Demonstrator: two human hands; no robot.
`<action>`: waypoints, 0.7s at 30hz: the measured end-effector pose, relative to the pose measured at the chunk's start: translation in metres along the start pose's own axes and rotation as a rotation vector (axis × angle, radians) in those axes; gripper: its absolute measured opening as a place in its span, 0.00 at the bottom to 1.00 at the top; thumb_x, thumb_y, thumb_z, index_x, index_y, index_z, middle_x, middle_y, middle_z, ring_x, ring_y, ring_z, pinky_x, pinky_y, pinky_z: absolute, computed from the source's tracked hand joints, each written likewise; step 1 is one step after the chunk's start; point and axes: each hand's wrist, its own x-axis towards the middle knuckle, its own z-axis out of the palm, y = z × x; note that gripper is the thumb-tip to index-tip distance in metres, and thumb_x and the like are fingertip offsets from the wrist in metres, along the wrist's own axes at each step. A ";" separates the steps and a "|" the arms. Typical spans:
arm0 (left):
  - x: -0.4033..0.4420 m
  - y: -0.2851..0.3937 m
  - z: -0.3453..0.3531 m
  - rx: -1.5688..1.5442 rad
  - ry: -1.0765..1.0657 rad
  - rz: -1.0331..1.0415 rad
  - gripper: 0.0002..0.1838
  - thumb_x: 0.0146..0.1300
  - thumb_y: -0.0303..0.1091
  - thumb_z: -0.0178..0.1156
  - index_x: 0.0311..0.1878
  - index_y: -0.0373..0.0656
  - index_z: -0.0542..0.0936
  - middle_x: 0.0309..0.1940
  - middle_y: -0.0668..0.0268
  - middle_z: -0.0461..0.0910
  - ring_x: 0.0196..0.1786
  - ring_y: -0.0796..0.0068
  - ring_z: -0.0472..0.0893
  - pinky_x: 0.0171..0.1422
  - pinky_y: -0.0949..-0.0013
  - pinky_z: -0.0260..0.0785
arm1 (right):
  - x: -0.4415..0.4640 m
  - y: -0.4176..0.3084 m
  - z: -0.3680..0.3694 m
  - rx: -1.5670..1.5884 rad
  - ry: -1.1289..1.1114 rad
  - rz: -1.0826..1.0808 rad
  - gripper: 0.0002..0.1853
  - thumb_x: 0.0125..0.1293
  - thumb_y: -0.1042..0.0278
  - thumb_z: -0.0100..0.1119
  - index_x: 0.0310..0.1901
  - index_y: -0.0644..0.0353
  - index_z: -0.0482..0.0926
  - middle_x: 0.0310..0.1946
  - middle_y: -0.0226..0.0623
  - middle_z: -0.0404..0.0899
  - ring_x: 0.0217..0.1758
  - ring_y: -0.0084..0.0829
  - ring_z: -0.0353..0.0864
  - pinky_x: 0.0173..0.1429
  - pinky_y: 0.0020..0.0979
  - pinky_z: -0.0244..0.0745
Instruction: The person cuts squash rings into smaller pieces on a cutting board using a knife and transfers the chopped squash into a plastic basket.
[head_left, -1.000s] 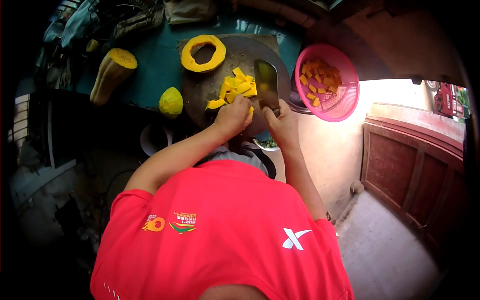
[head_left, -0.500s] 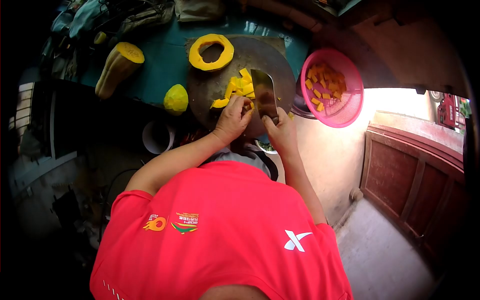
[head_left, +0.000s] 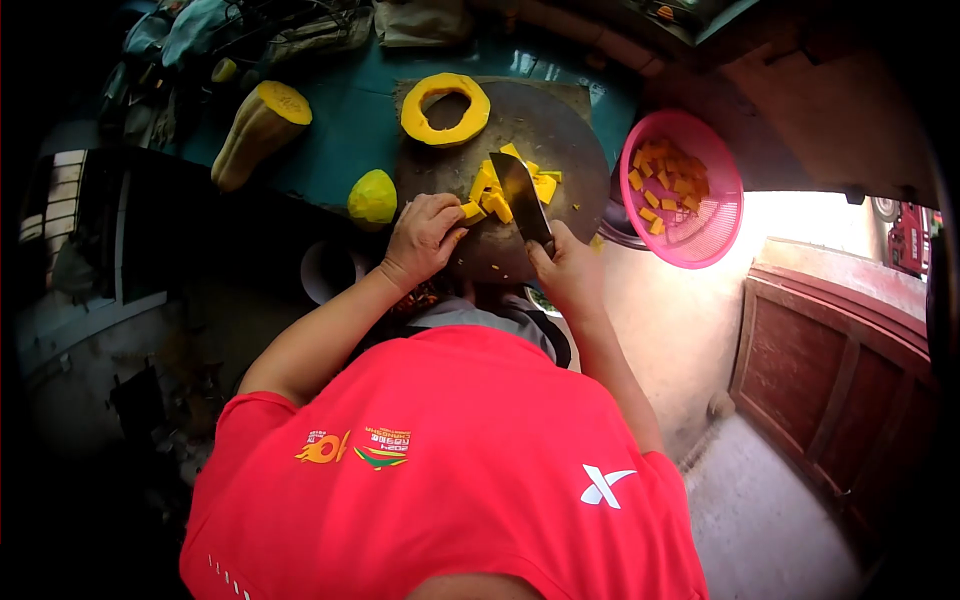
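My right hand (head_left: 568, 268) is closed round the handle of a cleaver (head_left: 524, 198), its broad blade tilted over the round chopping board (head_left: 560, 130). Cut pumpkin chunks (head_left: 490, 190) lie in a heap against both sides of the blade. At the board's left edge my left hand (head_left: 424, 238) has its fingers curled, the tips on a pumpkin piece (head_left: 472, 213). A hollow pumpkin ring (head_left: 478, 110) rests at the back of the board. Just left of the board sits a peeled pumpkin end (head_left: 373, 198).
To the right stands a pink colander (head_left: 730, 190) with several pumpkin cubes in it. An unpeeled length of pumpkin (head_left: 250, 140) lies on the green table (head_left: 345, 110) at the left. Below the table's edge is a white bucket (head_left: 322, 272); a wooden door panel (head_left: 830, 380) stands at right.
My left hand has drawn left, away from the blade. The cleaver has tilted further left and its blade now lies among the chunks, which are more spread out. The whole view has shifted slightly.
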 end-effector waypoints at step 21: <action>-0.003 -0.015 0.015 0.016 0.044 0.143 0.12 0.52 0.24 0.63 0.42 0.43 0.81 0.43 0.62 0.79 0.44 0.57 0.77 0.46 0.62 0.74 | 0.018 -0.022 0.040 -0.422 -0.166 -0.140 0.11 0.62 0.64 0.56 0.38 0.63 0.71 0.30 0.57 0.81 0.37 0.59 0.81 0.42 0.55 0.74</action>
